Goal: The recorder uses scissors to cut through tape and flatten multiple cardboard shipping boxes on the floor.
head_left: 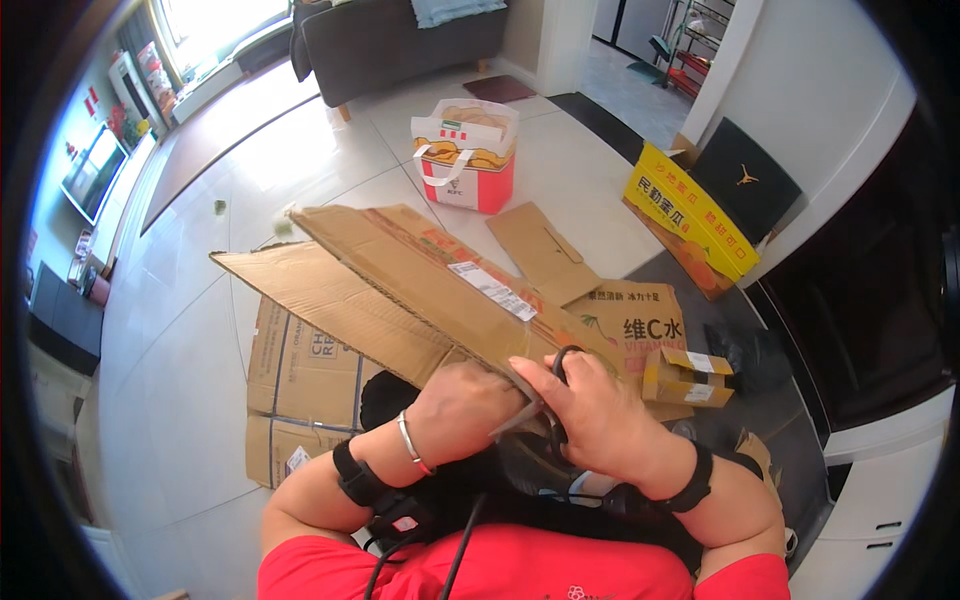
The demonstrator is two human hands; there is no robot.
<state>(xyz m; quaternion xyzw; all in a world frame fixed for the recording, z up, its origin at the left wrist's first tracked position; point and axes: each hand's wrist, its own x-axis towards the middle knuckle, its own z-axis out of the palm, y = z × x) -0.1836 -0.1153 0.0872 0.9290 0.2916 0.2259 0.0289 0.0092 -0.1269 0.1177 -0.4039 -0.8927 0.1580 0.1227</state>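
My left hand point(463, 408) is closed on the near end of a folded brown cardboard box point(415, 285), whose two panels spread apart toward the far left. A white label is stuck on the upper panel. Scissors with black handles point(558, 437) are in my right hand point(603, 412), its fingers wrapped round the loops. The blades lie close beside my left hand at the cardboard's near edge; whether they bite into it I cannot tell.
Flattened cardboard point(300, 375) lies on the floor at left, with another printed sheet point(630, 310) and a flat brown piece point(543, 250) beyond. A small carton point(690, 378) sits at right. Farther off stand a red-and-white bag point(465, 165), a yellow box point(690, 215) and a sofa point(400, 50).
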